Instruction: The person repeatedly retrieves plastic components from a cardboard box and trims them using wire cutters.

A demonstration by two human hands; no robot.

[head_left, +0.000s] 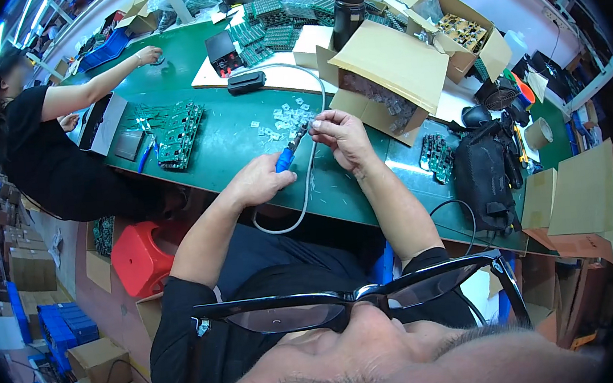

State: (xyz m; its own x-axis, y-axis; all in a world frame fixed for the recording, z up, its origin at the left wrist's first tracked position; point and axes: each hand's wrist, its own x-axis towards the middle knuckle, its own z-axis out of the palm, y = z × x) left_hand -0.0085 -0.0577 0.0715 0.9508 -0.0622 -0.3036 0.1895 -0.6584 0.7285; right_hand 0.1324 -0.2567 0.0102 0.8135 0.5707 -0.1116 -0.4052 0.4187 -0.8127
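Closed around the blue handle of a pair of pliers (287, 158) is my left hand (258, 181). Their metal jaws point up and right, toward my other hand. My right hand (345, 135) pinches at the tips of the jaws; whatever lies between its fingers is too small to make out. Just beyond the jaws, small clear plastic pieces (291, 114) lie scattered on the green table (229, 140). A grey cable (310, 184) loops past both hands and down over the table's front edge.
An open carton (390, 60) of clear pieces stands right of my hands, near a black bag (482, 180). Circuit boards (181, 137) and blue-handled pliers (146, 156) lie left, by a co-worker (40, 142). Farther back are a black case (246, 83) and a black bottle (348, 13).
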